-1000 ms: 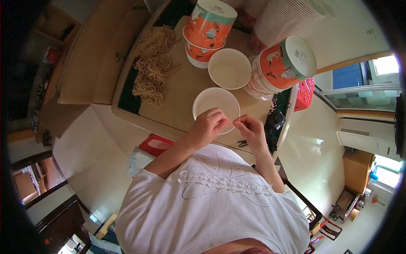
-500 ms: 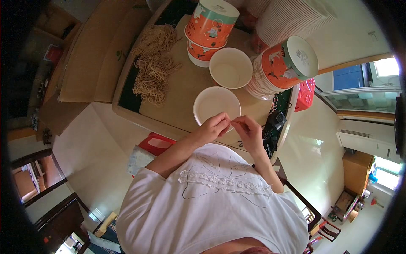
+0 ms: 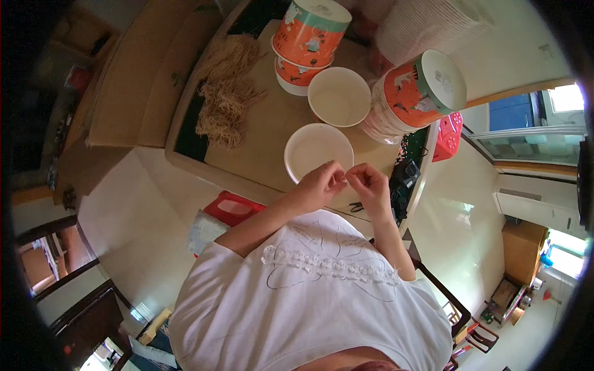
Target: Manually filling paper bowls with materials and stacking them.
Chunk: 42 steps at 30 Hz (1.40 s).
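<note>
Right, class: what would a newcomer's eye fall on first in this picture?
Probably the two hands, left hand and right hand, meeting fingertip to fingertip at the table's near edge, just over an empty white bowl. Next, the orange cup stacks behind it, and the noodle heap to the left.

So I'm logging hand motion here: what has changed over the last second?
Both hands drew back from over the near white paper bowl to its near rim; left hand and right hand now meet fingertip to fingertip, pinching something too small to identify. The far white bowl, orange printed cups and pile of dry noodles stayed put.
</note>
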Each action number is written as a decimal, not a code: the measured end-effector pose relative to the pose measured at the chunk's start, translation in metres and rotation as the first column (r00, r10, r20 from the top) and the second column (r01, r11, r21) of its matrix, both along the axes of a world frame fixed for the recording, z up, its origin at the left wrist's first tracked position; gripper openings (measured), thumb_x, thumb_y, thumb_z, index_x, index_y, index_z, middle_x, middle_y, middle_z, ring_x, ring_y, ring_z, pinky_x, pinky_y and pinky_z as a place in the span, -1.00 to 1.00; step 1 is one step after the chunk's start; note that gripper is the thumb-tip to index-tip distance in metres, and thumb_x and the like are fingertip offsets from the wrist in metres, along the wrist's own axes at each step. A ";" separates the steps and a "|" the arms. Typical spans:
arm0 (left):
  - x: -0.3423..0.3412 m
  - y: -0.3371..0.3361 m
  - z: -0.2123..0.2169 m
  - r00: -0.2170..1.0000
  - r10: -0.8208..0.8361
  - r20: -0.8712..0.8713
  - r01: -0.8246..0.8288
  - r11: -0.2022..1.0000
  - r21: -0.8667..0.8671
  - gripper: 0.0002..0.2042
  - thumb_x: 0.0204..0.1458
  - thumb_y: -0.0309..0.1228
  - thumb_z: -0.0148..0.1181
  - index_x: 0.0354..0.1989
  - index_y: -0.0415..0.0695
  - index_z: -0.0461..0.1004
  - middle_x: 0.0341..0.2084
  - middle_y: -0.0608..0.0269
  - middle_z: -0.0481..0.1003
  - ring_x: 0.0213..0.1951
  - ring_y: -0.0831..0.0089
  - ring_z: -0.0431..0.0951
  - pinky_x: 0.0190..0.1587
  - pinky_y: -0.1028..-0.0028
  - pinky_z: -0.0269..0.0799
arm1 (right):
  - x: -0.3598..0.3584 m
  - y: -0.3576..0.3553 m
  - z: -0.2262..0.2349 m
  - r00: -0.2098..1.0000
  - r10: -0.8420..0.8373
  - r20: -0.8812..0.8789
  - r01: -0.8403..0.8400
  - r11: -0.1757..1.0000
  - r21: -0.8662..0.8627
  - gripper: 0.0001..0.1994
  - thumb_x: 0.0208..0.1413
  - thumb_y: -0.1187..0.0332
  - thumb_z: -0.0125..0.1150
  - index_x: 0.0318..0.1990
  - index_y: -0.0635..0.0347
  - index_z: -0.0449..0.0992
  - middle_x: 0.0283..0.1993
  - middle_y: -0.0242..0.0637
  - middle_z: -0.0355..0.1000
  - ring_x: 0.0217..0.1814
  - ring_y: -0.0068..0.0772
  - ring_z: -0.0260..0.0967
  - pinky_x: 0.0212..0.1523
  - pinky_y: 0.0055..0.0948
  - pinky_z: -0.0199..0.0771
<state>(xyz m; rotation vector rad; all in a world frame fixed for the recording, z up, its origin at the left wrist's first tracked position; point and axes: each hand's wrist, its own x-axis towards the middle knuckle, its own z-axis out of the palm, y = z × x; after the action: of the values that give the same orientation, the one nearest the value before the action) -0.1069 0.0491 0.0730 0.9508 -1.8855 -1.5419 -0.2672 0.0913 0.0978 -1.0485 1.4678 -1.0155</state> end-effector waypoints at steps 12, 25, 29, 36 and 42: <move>0.053 -0.017 -0.022 0.725 -0.117 0.679 0.455 0.821 -0.344 -0.67 -0.16 -0.38 0.22 -0.16 -0.14 0.42 -0.32 0.09 0.47 -0.19 0.16 0.46 -0.09 0.17 0.31 | -0.039 -0.016 -0.068 0.979 -0.166 0.116 0.163 0.986 0.034 -0.94 0.08 0.47 0.16 -0.31 0.25 0.49 -0.48 -0.51 0.35 -0.49 -0.74 0.19 -0.46 -0.71 0.19; 0.004 -0.005 -0.075 0.921 0.358 0.152 -0.308 0.911 -0.275 -0.21 -0.22 -0.56 0.18 0.27 -0.25 -0.06 0.06 -0.14 0.25 0.02 0.01 0.38 -0.05 0.23 0.40 | -0.004 -0.043 -0.110 0.974 -0.150 0.168 0.140 0.988 0.070 -0.82 0.13 0.40 0.11 -0.14 0.26 0.46 -0.19 -0.34 0.47 -0.15 -0.52 0.44 -0.24 -0.56 0.39; 0.022 -0.002 -0.060 0.916 0.393 0.080 -0.392 0.920 -0.020 -0.28 -0.15 -0.59 0.17 0.26 -0.14 0.03 -0.22 0.07 0.47 -0.31 0.27 0.57 -0.35 0.36 0.51 | 0.029 -0.035 -0.092 0.997 0.006 0.079 -0.006 1.000 0.000 -0.85 0.12 0.45 0.12 -0.18 0.30 0.47 -0.17 -0.32 0.47 -0.19 -0.59 0.42 -0.28 -0.61 0.40; 0.050 0.001 -0.035 0.900 0.428 -0.082 -0.409 0.895 0.180 -0.50 -0.10 -0.68 0.05 0.11 -0.17 0.27 -0.12 0.15 0.44 -0.12 0.36 0.50 -0.17 0.43 0.47 | 0.060 -0.044 -0.072 0.998 -0.052 -0.028 0.050 0.995 -0.086 -0.87 0.08 0.51 0.16 -0.21 0.31 0.46 -0.25 -0.32 0.48 -0.31 -0.62 0.40 -0.33 -0.64 0.40; 0.056 0.009 -0.041 0.910 0.389 -0.144 -0.364 0.916 0.170 -0.38 -0.15 -0.75 -0.03 0.19 -0.11 0.17 -0.13 0.11 0.44 -0.15 0.36 0.51 -0.15 0.43 0.47 | 0.072 -0.043 -0.071 0.996 -0.084 0.004 0.083 0.979 -0.188 -0.89 0.07 0.56 0.14 -0.23 0.31 0.45 -0.36 -0.35 0.47 -0.35 -0.63 0.39 -0.33 -0.65 0.41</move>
<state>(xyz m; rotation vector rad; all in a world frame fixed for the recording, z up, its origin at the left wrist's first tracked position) -0.0509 0.0579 0.0319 1.1251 -1.3864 -1.4773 -0.1953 0.0481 0.0272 -1.1300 1.4500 -1.2317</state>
